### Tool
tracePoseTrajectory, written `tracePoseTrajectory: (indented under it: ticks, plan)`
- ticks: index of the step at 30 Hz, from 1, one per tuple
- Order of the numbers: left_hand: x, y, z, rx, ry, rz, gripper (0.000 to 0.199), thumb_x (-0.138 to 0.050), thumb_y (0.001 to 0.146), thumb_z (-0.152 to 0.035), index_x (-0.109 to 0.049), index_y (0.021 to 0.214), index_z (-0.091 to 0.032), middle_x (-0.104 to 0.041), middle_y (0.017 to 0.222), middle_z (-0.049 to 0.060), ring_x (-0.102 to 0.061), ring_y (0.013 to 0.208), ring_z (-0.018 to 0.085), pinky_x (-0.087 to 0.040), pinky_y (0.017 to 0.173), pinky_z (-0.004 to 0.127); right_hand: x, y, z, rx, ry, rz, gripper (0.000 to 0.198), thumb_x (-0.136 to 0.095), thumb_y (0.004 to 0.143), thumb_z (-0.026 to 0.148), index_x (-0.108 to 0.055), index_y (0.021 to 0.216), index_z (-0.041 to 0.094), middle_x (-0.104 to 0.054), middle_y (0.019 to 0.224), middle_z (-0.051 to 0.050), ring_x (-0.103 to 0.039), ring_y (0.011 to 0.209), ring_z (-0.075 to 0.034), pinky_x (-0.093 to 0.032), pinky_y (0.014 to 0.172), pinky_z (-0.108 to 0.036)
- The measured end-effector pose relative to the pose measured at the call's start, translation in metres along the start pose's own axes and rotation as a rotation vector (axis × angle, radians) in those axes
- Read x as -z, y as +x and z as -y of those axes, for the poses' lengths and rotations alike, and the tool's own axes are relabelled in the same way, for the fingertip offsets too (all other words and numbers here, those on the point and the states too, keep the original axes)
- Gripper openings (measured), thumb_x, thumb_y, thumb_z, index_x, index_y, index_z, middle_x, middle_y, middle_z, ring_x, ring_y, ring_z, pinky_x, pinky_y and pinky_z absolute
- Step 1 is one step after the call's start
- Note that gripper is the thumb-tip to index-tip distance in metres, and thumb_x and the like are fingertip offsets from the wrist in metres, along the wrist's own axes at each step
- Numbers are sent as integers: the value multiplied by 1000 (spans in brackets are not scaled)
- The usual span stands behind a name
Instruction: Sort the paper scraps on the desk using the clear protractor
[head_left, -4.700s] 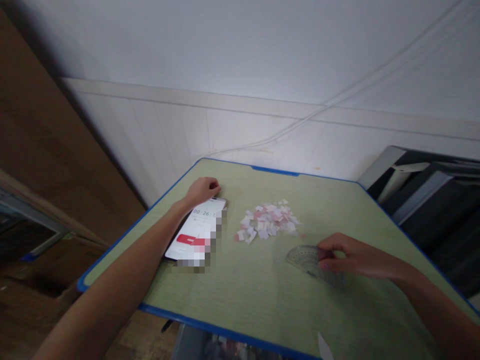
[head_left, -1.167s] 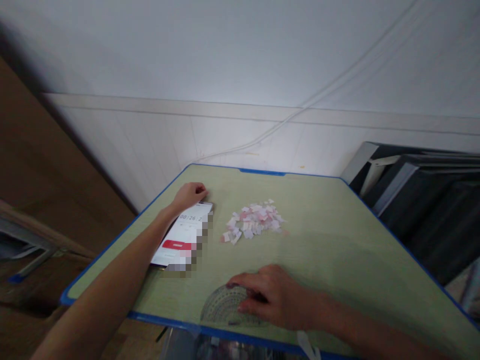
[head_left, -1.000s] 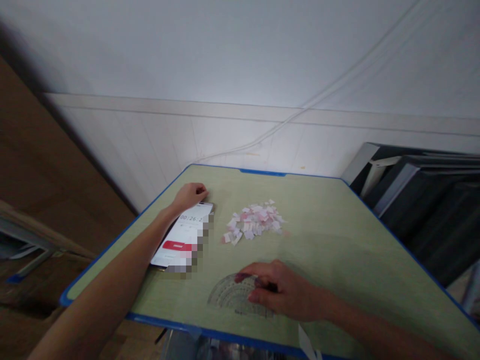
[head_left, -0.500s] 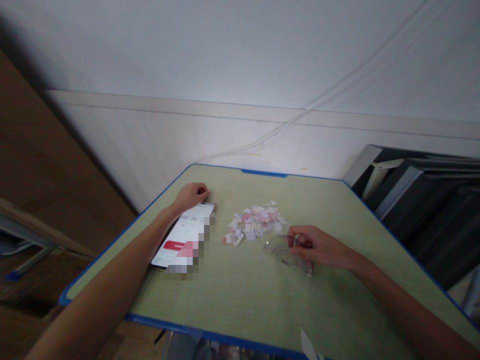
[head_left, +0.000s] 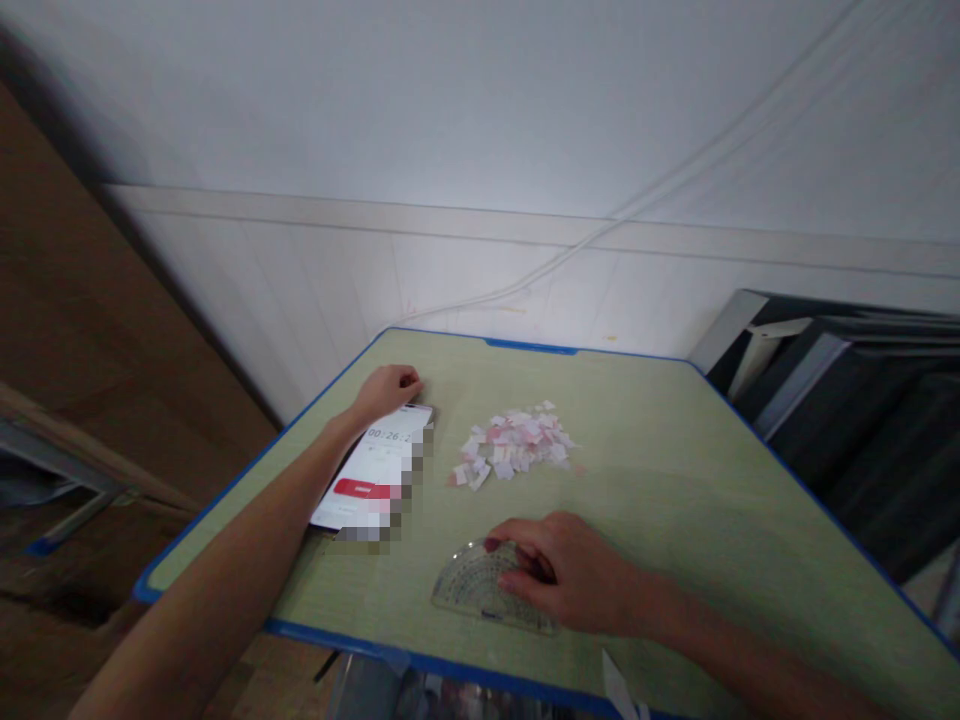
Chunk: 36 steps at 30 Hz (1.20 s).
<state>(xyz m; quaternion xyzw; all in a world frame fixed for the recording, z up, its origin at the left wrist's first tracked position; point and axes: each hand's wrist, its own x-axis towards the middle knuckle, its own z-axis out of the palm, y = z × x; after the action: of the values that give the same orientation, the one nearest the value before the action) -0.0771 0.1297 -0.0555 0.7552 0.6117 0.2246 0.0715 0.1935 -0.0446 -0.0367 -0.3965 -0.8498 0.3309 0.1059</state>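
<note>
My worktop (head_left: pixel 675 440) is pale green, its edge (head_left: pixel 532 347) blue. I see pink and white scraps (head_left: pixel 517 443), my clear, dark-marked protractor (head_left: pixel 466 585), a white screen (head_left: pixel 375 460) with a red button (head_left: pixel 364 489).

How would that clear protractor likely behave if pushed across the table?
The protractor looks thin and see-through, so probably light. Its straight edge shows no bend beyond the right hand, suggesting it is fairly stiff. Being flat, it would likely slide rather than roll.
</note>
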Motion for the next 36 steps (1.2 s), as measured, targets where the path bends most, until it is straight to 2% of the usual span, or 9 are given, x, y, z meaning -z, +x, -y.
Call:
tracePoseTrajectory:
  ticks: [8, 17, 20, 25, 28, 30, 33, 36]
  plan:
    - [0, -1, 0, 12, -5, 20, 28, -44, 71, -37, -61, 66, -16, -61, 62, 4, -51, 59, 15, -34, 55, 26, -19, 12, 10, 140, -28, -34, 34, -56, 79, 29, -64, 110, 18, -65, 62, 0, -51, 52, -10, -35, 53, -21]
    - [0, 0, -1, 29, 0, 29, 28, -44, 70, -38, -62, 68, -16, -61, 63, 5, -52, 60, 16, -33, 56, 27, -16, 8, 14, 199, 28, 50, 35, -52, 83, 31, -62, 114, 17, -65, 65, -1, -51, 53, -11, -36, 55, -20]
    - [0, 0, -1, 29, 4, 25, 30, -43, 70, -39, -62, 68, -16, -61, 63, 5, -52, 59, 16, -34, 56, 27, -18, 7, 14, 205, 68, 40, 35, -54, 83, 30, -62, 114, 16, -62, 62, 0, -48, 51, -10, -36, 55, -20]
    - [-1, 0, 0, 21, 3, 37, 32, -41, 70, -41, -61, 68, -16, -60, 62, 4, -50, 59, 16, -33, 56, 27, -20, 7, 8, 232, 260, 79, 36, -57, 81, 29, -62, 113, 14, -44, 54, 6, -38, 46, -7, -31, 47, -19]
    - [-1, 0, 1, 12, -3, 35, 33, -41, 70, -42, -61, 68, -16, -59, 62, 4, -50, 59, 16, -33, 56, 27, -12, 7, -2, 185, 404, 164, 31, -55, 81, 28, -61, 108, 13, -36, 51, 9, -31, 42, -6, -26, 42, -17]
    - [-1, 0, 0, 19, -1, 34, 32, -42, 70, -41, -61, 68, -15, -59, 62, 5, -50, 58, 16, -32, 56, 27, -2, 7, -10, 170, 424, 186, 21, -57, 79, 23, -61, 96, 12, -39, 51, 8, -34, 44, -6, -27, 42, -16]
    - [-1, 0, 0, 23, 13, 34, 31, -42, 70, -40, -61, 68, -15, -60, 62, 5, -50, 57, 15, -31, 55, 27, 18, 2, -19, 122, 320, 243, 9, -60, 74, 17, -58, 81, 13, -45, 57, 6, -40, 49, -6, -31, 46, -17]
    - [0, 0, 0, 14, 9, 23, 30, -43, 70, -39, -62, 67, -16, -60, 60, 4, -49, 57, 15, -31, 54, 26, 32, -7, -22, 79, 219, 337, 11, -65, 70, 17, -55, 74, 14, -49, 59, 5, -45, 51, -7, -34, 48, -18]
